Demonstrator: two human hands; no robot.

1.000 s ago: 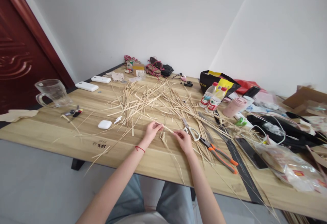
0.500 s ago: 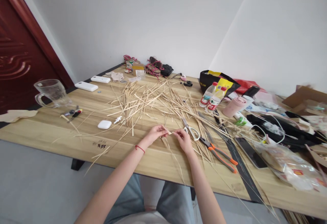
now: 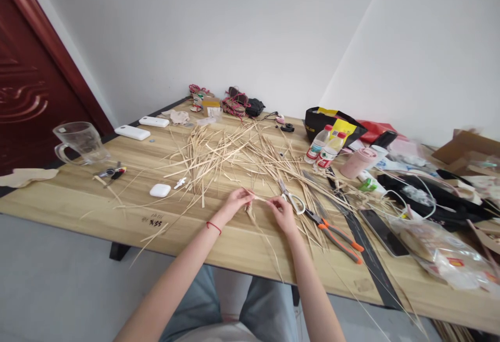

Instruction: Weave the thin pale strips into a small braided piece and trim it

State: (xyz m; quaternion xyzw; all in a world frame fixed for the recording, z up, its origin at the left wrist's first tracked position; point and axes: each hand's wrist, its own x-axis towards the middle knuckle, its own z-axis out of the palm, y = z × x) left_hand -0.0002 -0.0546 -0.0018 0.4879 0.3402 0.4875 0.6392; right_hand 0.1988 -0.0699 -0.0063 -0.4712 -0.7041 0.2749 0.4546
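Observation:
Between my two hands a pale straw strip (image 3: 260, 199) is stretched nearly level, just above the table's front part. My left hand (image 3: 237, 200) pinches its left end, and a small woven straw piece (image 3: 250, 212) hangs under those fingers, partly hidden. From it a long thin strand runs down to the table's front edge. My right hand (image 3: 282, 212) is closed on the strip's right end. Scissors with white handles (image 3: 296, 204) lie right beside that hand. Farther right are pliers with orange handles (image 3: 339, 238). Beyond my hands spreads a loose heap of straw strips (image 3: 213, 152).
On the left stand a glass mug (image 3: 83, 144) and a white earphone case (image 3: 160, 190). Two water bottles (image 3: 318, 145), a pink cup (image 3: 357, 163), a phone (image 3: 383, 232) and a plastic bag (image 3: 449, 253) crowd the right side. Bundles with pink cord (image 3: 234, 105) sit at the back.
The strip between my hands, curled and twisted before, is now drawn out straighter. My right hand has shifted slightly to the right, while the left stays almost in place.

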